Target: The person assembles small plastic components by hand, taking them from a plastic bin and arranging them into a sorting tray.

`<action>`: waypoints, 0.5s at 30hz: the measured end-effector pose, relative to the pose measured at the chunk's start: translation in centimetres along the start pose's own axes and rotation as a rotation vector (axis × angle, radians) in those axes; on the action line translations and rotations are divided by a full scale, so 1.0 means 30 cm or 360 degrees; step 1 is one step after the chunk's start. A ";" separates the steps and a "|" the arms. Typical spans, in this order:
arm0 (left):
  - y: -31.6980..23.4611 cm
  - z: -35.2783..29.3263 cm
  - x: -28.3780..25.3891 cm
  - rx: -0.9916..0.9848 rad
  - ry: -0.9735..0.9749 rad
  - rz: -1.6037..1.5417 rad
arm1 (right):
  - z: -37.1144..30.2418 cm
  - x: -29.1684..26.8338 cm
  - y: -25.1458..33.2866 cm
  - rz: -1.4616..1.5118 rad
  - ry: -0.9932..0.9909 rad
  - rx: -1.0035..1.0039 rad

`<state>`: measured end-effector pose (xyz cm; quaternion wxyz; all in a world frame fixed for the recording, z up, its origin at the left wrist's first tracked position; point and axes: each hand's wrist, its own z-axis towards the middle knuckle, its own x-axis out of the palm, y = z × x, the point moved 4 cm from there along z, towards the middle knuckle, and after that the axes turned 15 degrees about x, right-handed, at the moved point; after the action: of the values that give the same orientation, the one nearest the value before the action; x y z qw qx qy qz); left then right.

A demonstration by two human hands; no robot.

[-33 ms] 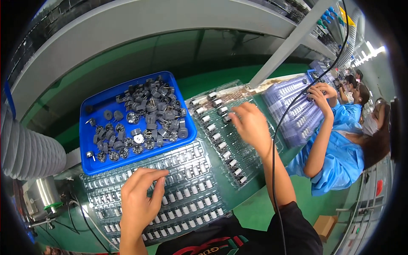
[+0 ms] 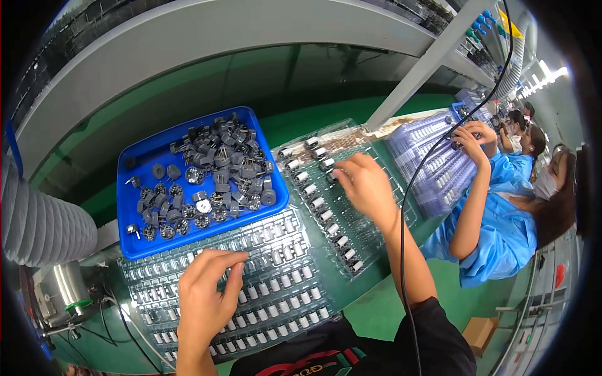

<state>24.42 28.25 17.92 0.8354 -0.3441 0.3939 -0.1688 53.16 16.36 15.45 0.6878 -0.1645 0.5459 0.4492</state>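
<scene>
My right hand (image 2: 369, 188) is over the right clear plastic tray (image 2: 370, 235), its thumb and fingertips closed on a small dark cylindrical part (image 2: 332, 177) at the second row, partly hidden by the fingers. One row of white-and-black cylindrical parts (image 2: 321, 203) fills that tray's left side. Above the left clear tray (image 2: 300, 225) hovers my left hand (image 2: 210, 297), fingers curved and thumb a little apart, nothing visible between them. Rows of white cylindrical parts (image 2: 274, 284) lie in this tray.
A blue bin (image 2: 188, 241) behind the left tray holds many loose dark round parts (image 2: 232, 156) with pins. Stacked clear trays (image 2: 426, 156) stand to the right, by a co-worker in a blue smock (image 2: 495, 232). A black cable (image 2: 409, 250) hangs across the view. A grey hose (image 2: 47, 216) is at left.
My right hand has shifted very slightly left, its fingertips lower at the second row of the right tray. My left hand stays in place.
</scene>
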 end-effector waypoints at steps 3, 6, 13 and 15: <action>-0.003 0.002 0.011 0.0069 0.0015 0.0034 | 0.007 0.017 -0.009 0.0069 -0.0003 0.0014; -0.004 0.003 0.008 0.0011 0.0024 -0.0037 | 0.013 0.007 -0.008 0.0012 0.0041 -0.0065; -0.012 -0.001 -0.010 -0.0025 -0.0053 -0.0136 | -0.025 -0.131 0.135 0.0388 -0.0170 -0.0225; -0.001 -0.016 -0.014 0.0007 -0.0081 -0.0251 | -0.062 -0.149 0.220 0.0740 -0.0114 -0.0198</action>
<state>23.79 28.26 17.95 0.8300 -0.3763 0.3439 -0.2264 46.77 16.65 20.58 0.5735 -0.0602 0.5156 0.6337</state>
